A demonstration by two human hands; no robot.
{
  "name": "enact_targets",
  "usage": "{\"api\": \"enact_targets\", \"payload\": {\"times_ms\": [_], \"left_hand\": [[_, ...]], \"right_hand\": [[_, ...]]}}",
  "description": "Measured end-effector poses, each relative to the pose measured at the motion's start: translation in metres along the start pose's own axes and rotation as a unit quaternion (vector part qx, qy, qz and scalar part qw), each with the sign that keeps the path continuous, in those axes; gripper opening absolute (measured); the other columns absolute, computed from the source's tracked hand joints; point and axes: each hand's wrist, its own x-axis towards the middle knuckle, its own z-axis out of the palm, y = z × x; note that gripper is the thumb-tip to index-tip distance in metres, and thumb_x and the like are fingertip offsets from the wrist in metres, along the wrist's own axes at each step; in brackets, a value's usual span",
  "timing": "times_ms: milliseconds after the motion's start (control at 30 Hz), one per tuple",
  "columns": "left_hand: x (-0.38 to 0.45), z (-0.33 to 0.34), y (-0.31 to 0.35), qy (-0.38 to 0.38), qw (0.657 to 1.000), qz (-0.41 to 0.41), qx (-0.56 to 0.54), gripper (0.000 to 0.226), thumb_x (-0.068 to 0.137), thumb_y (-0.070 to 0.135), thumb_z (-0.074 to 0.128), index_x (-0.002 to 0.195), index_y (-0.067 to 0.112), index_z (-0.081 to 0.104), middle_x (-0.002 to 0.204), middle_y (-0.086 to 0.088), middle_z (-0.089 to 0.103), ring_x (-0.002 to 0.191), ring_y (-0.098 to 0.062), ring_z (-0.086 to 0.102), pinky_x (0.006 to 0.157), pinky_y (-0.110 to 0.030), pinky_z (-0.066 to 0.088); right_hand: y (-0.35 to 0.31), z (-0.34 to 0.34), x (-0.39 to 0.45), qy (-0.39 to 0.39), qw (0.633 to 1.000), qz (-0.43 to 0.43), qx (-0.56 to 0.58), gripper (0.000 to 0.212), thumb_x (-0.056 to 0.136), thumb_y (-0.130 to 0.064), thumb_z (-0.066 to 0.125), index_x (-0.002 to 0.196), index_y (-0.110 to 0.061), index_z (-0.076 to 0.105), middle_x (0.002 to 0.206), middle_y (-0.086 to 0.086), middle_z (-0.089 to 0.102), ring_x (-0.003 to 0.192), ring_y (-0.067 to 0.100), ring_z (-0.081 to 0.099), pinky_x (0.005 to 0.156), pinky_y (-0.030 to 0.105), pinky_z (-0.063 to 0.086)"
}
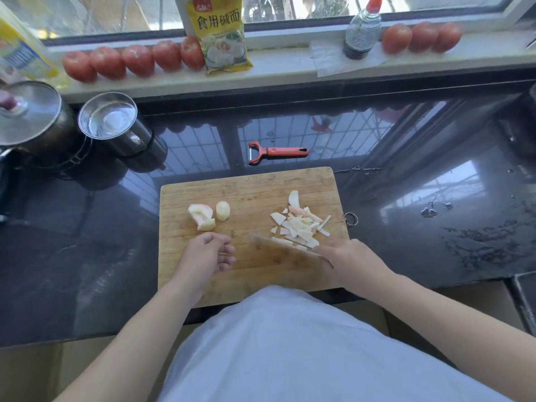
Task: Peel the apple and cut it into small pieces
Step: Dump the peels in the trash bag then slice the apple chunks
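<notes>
Apple chunks (206, 215) just beyond loosely curled, empty left hand (209, 253), right-hand (352, 262) grip clenched around blurred knife (285, 249), beside cut pieces (300, 227)

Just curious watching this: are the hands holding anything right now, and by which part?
The right hand grips a knife at its handle end, blade blurred over the cutting board. The left hand holds nothing, fingers loosely curled.

One rectangular bamboo cutting board (249, 187). One orange-handled metal peeler (275, 152). Two larger peeled pale apple chunks (209, 213), touching. One heap of small cut apple pieces (300, 226), too many and too blurred to count. Eight red tomatoes (138, 60) on the sill: five left, three right. Two round steel pots (108, 117). One yellow printed packet (223, 33). One clear spray bottle (363, 30). Two hands.
</notes>
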Motion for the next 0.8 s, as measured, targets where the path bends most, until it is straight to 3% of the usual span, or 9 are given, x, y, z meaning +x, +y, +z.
{"api": "enact_targets", "payload": {"times_ms": [67,133,200,267,333,400,467,667,800], "left_hand": [[-0.011,0.009,0.012,0.046,0.996,0.044,-0.058,0.022,0.106,0.009,0.046,0.105,0.01,0.068,0.089,-0.008,0.07,0.076,-0.019,0.068,0.075,-0.034,0.057],[-0.025,0.021,0.021,0.067,0.989,0.105,-0.075,0.023,0.102,0.003,0.045,0.1,0.011,0.068,0.085,-0.007,0.068,0.074,-0.015,0.064,0.072,-0.026,0.056],[-0.036,0.036,0.021,0.029,0.981,0.187,0.041,0.026,0.098,0.001,0.047,0.094,0.014,0.069,0.082,0.002,0.068,0.072,-0.009,0.06,0.068,-0.018,0.049],[-0.037,0.056,0.014,-0.082,0.939,0.237,0.237,0.028,0.097,0.005,0.047,0.095,0.02,0.071,0.089,0.01,0.069,0.081,-0.005,0.059,0.072,-0.019,0.043],[-0.029,0.077,0.004,-0.172,0.861,0.255,0.404,0.03,0.1,0.014,0.045,0.111,0.024,0.071,0.108,0.008,0.066,0.106,-0.01,0.057,0.084,-0.022,0.039],[-0.021,0.092,-0.003,-0.206,0.808,0.258,0.487,0.031,0.104,0.023,0.04,0.127,0.026,0.062,0.123,0.002,0.056,0.122,-0.019,0.046,0.097,-0.03,0.037],[-0.016,0.103,-0.005,-0.205,0.788,0.274,0.511,0.035,0.105,0.025,0.038,0.138,0.022,0.05,0.131,-0.003,0.045,0.126,-0.025,0.037,0.106,-0.037,0.034],[-0.001,0.123,0.007,-0.169,0.784,0.305,0.513,0.036,0.106,0.018,0.037,0.139,0.018,0.049,0.138,-0.004,0.043,0.129,-0.023,0.036,0.101,-0.032,0.031],[0.003,0.12,0.012,-0.138,0.825,0.332,0.436,0.034,0.1,0.009,0.045,0.122,0.021,0.067,0.126,-0.003,0.059,0.122,-0.023,0.05,0.1,-0.036,0.042]], "right_hand": [[-0.009,0.003,-0.016,0.043,0.996,-0.062,-0.037,0.031,0.076,-0.008,0.062,0.104,-0.018,0.066,0.087,-0.001,0.062,0.063,0.022,0.06,0.047,0.034,0.048],[-0.019,0.006,-0.029,0.125,0.988,-0.082,-0.046,0.034,0.078,-0.002,0.049,0.106,-0.012,0.067,0.098,0.003,0.065,0.065,0.022,0.06,0.049,0.032,0.045],[-0.026,0.009,-0.033,0.182,0.981,-0.061,-0.039,0.047,0.082,0.003,0.028,0.103,-0.009,0.068,0.099,0.007,0.064,0.062,0.025,0.055,0.052,0.032,0.041],[-0.026,0.011,-0.03,0.198,0.979,-0.02,-0.054,0.054,0.083,0.003,0.017,0.097,-0.009,0.067,0.089,0.007,0.058,0.056,0.023,0.043,0.051,0.033,0.038],[-0.026,0.008,-0.027,0.207,0.976,0.012,-0.072,0.046,0.077,0.005,0.025,0.094,-0.011,0.065,0.082,0.005,0.052,0.057,0.02,0.027,0.05,0.032,0.034],[-0.027,0.003,-0.025,0.218,0.971,0.034,-0.087,0.04,0.069,0.007,0.035,0.088,-0.012,0.064,0.077,0.004,0.049,0.059,0.019,0.019,0.05,0.03,0.028],[-0.028,-0.001,-0.026,0.216,0.969,0.059,-0.104,0.035,0.059,0.009,0.045,0.08,-0.013,0.062,0.073,0.003,0.047,0.057,0.019,0.018,0.051,0.029,0.023],[-0.032,0.002,-0.037,0.164,0.977,0.09,-0.106,0.043,0.042,0.007,0.064,0.078,-0.015,0.059,0.077,0.004,0.045,0.055,0.02,0.02,0.049,0.029,0.019],[-0.033,-0.001,-0.041,0.149,0.978,0.108,-0.1,0.043,0.04,0.005,0.068,0.076,-0.015,0.058,0.078,0.006,0.048,0.056,0.021,0.017,0.05,0.029,0.015]]}}
